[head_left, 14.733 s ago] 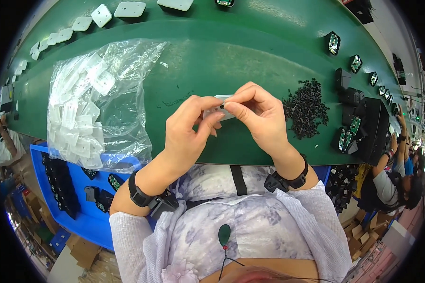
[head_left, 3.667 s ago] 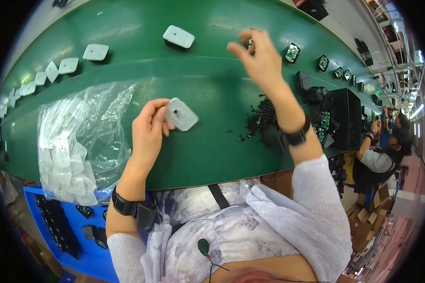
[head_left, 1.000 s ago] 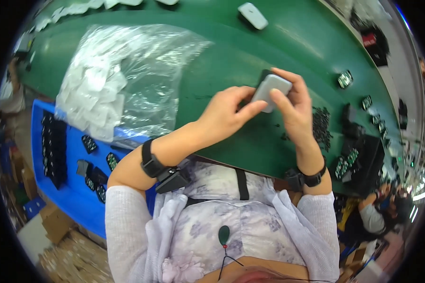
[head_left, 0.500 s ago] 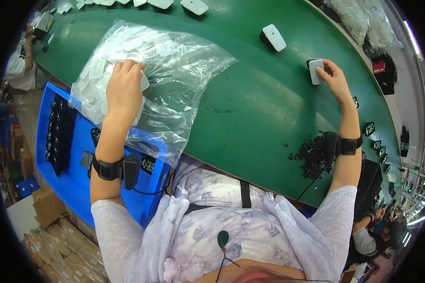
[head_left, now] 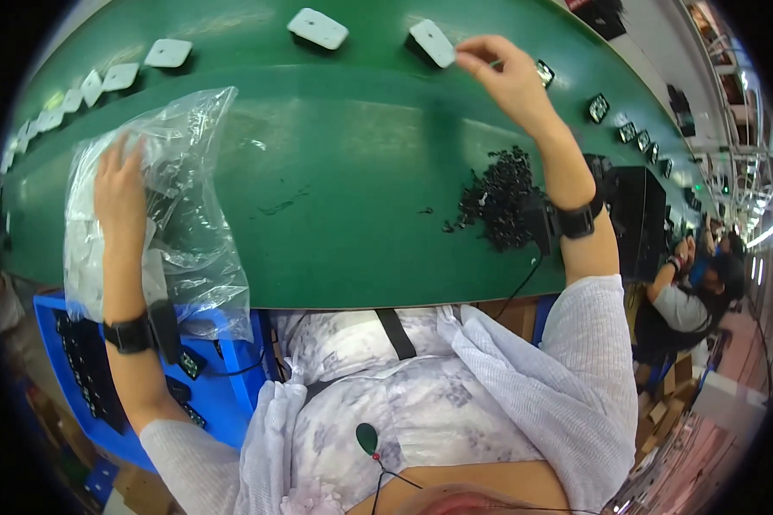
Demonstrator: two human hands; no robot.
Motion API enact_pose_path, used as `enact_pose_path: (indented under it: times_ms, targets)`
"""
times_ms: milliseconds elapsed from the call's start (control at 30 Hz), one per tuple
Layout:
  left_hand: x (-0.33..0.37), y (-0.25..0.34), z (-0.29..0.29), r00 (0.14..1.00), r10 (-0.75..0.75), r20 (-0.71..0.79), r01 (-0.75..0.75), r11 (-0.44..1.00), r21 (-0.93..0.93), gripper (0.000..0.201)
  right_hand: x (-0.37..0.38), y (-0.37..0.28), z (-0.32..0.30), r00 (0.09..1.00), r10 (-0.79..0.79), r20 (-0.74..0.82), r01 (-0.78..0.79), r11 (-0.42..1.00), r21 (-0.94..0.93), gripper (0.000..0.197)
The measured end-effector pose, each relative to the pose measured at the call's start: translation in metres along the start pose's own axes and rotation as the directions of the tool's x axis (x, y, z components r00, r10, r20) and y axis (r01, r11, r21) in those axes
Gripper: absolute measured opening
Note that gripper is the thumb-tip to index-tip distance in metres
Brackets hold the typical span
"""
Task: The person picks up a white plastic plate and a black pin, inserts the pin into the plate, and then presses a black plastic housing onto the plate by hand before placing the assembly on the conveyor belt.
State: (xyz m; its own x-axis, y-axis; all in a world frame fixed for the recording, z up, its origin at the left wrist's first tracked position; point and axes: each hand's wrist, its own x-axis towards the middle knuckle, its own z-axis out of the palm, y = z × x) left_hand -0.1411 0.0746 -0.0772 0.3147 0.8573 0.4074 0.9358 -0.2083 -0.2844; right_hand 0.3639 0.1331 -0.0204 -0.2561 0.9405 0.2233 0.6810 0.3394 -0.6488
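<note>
My right hand [head_left: 511, 81] is at the far side of the table, thumb and forefinger apart beside the corner of a small black case with a white cover [head_left: 434, 43]. The fingertips seem to touch that corner without closing around the case. My left hand [head_left: 122, 189] lies on a clear plastic bag [head_left: 199, 202] of white plastic covers [head_left: 84, 249], its fingers slightly spread and a little blurred. Whether a fingertip touches a cover through the film is hard to see. A similar case with a white cover [head_left: 318, 29] stands further left.
More white-topped pieces [head_left: 120, 77] run in a row along the far left of the green table [head_left: 343, 215]. A heap of small black parts [head_left: 500, 197] lies near my right forearm. Circuit boards [head_left: 599, 108] line the right edge. A blue bin [head_left: 223, 386] sits below the bag. Co-worker [head_left: 687, 300] at right.
The whole view has swung to the right. My right thumb has come off the top of the white-covered case, and the hand is now at its corner. My left hand stays at the bag.
</note>
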Motion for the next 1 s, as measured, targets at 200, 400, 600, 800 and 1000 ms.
enact_pose_path:
  times_ms: [200,400,600,800,1000]
  targets:
    - [-0.032,0.033,-0.071,0.858,-0.433,0.276,0.466,0.882,-0.064,0.038,-0.105,-0.046,0.035,0.929,-0.211,0.304,0.242,0.968,-0.068,0.019]
    - [-0.035,0.097,-0.112,0.861,-0.056,0.505,0.505,-0.014,-0.863,0.058,-0.128,-0.045,0.056,0.904,-0.244,0.352,0.317,0.933,-0.169,0.014]
    - [-0.006,0.163,-0.117,0.866,0.284,0.412,0.493,-0.351,-0.796,0.055,-0.128,-0.054,0.057,0.914,-0.257,0.315,0.341,0.905,-0.252,0.013]
    - [0.011,0.208,-0.093,0.878,0.037,0.477,0.467,-0.281,-0.838,0.018,-0.105,-0.084,0.052,0.995,0.037,0.092,-0.078,0.862,0.501,0.011]
    - [0.011,0.220,-0.094,0.939,-0.031,0.344,0.333,-0.175,-0.926,0.013,-0.098,-0.097,0.082,0.986,0.143,0.089,-0.153,0.549,0.822,0.009]
